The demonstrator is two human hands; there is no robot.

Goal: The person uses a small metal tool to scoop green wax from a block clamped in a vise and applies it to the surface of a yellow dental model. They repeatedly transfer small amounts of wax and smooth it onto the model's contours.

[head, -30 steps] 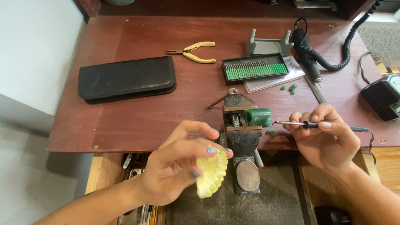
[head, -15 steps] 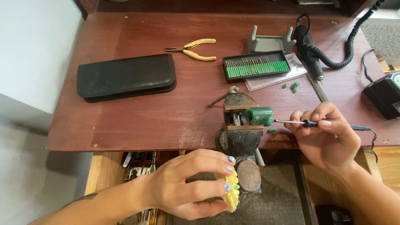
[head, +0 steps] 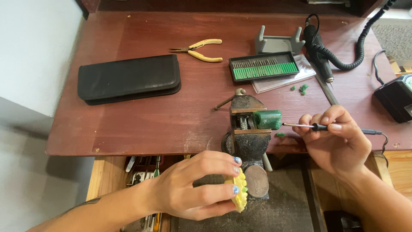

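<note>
My left hand [head: 195,187] grips a small yellow toothed object [head: 239,195] low in front of the desk, just left of the base of a dark bench vise [head: 248,129]. A green cylindrical block [head: 267,119] sticks out sideways from the vise jaws. In my right hand [head: 337,139] is a thin pen-like tool [head: 319,127] with a black grip and a cord trailing right. Its metal tip points left and reaches the end of the green block.
On the reddish desk [head: 141,124] lie a black zip case [head: 128,78], yellow-handled pliers [head: 199,49], a tray of green-based burrs [head: 262,66], a rotary handpiece with coiled cord [head: 319,53], a grey stand [head: 278,42] and a black box [head: 397,101]. An open drawer of tools [head: 143,172] sits below.
My left hand has dropped lower and turned the yellow object down beside the vise base. My right hand and its tool have stayed in place.
</note>
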